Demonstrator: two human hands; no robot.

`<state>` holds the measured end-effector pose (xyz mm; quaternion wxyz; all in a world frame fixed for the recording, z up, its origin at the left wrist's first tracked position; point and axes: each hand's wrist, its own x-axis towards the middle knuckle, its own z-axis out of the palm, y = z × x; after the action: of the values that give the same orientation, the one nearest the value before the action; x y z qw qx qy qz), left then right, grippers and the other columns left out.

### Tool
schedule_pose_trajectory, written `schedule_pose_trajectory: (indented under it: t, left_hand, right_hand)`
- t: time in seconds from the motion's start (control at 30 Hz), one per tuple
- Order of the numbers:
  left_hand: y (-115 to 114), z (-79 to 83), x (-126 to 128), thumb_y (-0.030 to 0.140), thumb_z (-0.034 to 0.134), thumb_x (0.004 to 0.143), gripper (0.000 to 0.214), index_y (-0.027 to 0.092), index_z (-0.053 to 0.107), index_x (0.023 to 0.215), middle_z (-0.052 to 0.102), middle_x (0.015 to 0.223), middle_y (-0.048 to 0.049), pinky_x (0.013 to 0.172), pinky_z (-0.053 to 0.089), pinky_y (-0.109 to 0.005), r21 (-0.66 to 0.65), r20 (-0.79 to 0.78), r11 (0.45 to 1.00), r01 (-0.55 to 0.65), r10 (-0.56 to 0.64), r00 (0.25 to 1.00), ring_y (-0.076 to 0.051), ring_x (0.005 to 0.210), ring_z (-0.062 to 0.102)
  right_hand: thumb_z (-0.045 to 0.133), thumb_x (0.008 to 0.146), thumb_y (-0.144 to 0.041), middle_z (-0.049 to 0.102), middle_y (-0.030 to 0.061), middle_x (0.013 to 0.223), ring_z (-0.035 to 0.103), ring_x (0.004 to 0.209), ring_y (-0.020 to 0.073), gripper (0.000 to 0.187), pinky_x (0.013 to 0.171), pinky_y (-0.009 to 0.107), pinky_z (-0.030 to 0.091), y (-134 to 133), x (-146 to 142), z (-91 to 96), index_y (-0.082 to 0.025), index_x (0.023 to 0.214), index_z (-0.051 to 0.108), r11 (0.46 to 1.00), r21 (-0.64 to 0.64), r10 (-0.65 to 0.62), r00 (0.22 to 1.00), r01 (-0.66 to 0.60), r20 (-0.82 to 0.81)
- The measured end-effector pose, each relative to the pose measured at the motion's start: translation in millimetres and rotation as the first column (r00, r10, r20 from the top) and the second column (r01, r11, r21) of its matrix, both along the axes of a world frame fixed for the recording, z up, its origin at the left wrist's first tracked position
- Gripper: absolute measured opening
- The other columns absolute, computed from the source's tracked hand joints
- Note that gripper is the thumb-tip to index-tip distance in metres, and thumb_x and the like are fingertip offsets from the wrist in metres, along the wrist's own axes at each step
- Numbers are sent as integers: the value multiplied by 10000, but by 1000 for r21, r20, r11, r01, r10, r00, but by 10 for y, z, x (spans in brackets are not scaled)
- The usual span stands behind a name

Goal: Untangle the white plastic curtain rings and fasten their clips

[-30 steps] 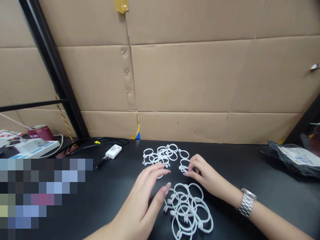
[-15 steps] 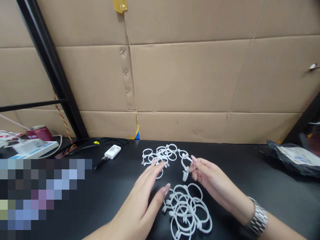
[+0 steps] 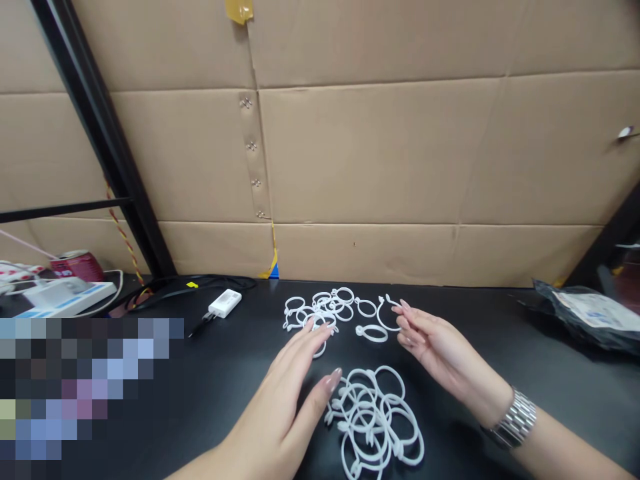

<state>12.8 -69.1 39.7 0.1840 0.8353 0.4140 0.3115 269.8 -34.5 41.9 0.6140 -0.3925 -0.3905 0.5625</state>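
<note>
Thumb and fingertips of my right hand (image 3: 433,340) pinch a white plastic curtain ring (image 3: 384,320), whose loop has a gap at the top. Just left of it, a closed ring (image 3: 374,334) lies by itself on the black table, with another ring (image 3: 367,308) behind it. My left hand (image 3: 290,400) is open, fingers stretched out, its fingertips over the front of the far pile of rings (image 3: 333,307) and partly hiding it. Between my forearms lies a larger-looking near pile of rings (image 3: 373,420), next to my left thumb.
A white plug adapter (image 3: 225,303) lies at the back left, near black cables. Further left are a power strip (image 3: 75,300) and a red can (image 3: 77,267). A dark plastic package (image 3: 590,320) sits at the right. Cardboard (image 3: 375,153) walls the back.
My right hand has moved a little right, holding a ring that now shows a gap. A closed ring now lies on the table where that hand was. My left hand stays put.
</note>
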Motion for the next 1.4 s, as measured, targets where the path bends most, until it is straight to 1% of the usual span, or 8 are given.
schedule_pose_trajectory:
  t: [0.17, 0.3, 0.43, 0.63, 0.8, 1.13, 1.27, 1.4]
  left_hand:
    - [20, -16, -14, 388, 399, 952, 486, 271, 314, 1416, 332, 1491, -48, 1071, 291, -508, -7, 22, 1000, 14, -14, 1000, -249, 1369, 289]
    - [49, -42, -13, 384, 425, 946, 498, 294, 308, 1422, 382, 1462, -51, 1046, 345, -498, -40, 56, 997, 60, -58, 997, -245, 1333, 363]
    - [70, -108, -18, 340, 479, 932, 479, 327, 357, 1395, 470, 1404, -36, 1014, 418, -450, 8, 90, 990, 142, -142, 986, -237, 1268, 466]
    - [43, -79, -21, 340, 473, 929, 380, 296, 453, 1306, 612, 1267, -42, 912, 519, -373, 83, 49, 989, 120, -124, 991, -226, 1117, 605]
    - [17, 2, 0, 322, 447, 935, 138, 235, 541, 987, 640, 1169, -66, 909, 510, -373, 101, -1, 993, 67, -67, 998, -234, 1150, 568]
    - [13, 19, -41, 183, 414, 933, 206, 214, 561, 792, 618, 1167, -77, 922, 494, -349, 262, 30, 961, 84, -95, 995, -235, 1185, 525]
    - [14, 25, -59, 146, 449, 899, 167, 205, 551, 781, 576, 1234, -86, 942, 481, -374, 367, 15, 927, 79, -90, 996, -247, 1171, 528]
    - [17, -9, -31, 110, 476, 860, 145, 193, 570, 786, 559, 1269, -98, 951, 472, -402, 481, -74, 866, 134, -112, 991, -267, 1227, 475]
  right_hand:
    - [628, 844, -337, 574, -23, 635, 443, 490, 67, 186, 534, 216, 399, -179, -208, 88, -170, 764, 622, 991, 76, 85, 954, -111, 287]
    - [559, 884, -361, 586, -17, 688, 528, 560, 115, 178, 552, 247, 438, -432, -404, 121, -215, 791, 601, 957, 146, 71, 693, -250, 718]
    - [479, 929, -267, 629, 21, 820, 580, 728, 158, 137, 687, 281, 479, -616, -510, 125, -237, 924, 613, 842, 259, -17, 456, -473, 890]
    - [449, 936, -216, 635, 34, 824, 586, 742, 171, 142, 708, 289, 496, -651, -541, 121, -237, 943, 590, 802, 361, -148, 427, -476, 892]
    - [440, 939, -212, 634, 32, 798, 572, 714, 173, 148, 704, 302, 498, -651, -531, 116, -233, 932, 586, 791, 372, -186, 389, -486, 902]
    - [546, 875, -177, 577, 60, 1051, 587, 931, 198, 347, 808, 296, 522, -645, -496, 106, -300, 1193, 481, 759, 468, -278, 425, -453, 861]
    - [667, 796, -264, 516, 84, 1164, 527, 1065, 251, 555, 888, 359, 493, -623, -485, 107, -304, 1271, 384, 778, 490, -355, 369, -393, 859]
    - [748, 700, -322, 570, 76, 1116, 544, 980, 262, 585, 842, 388, 489, -614, -528, 171, -268, 1218, 483, 827, 363, -262, 278, -429, 924]
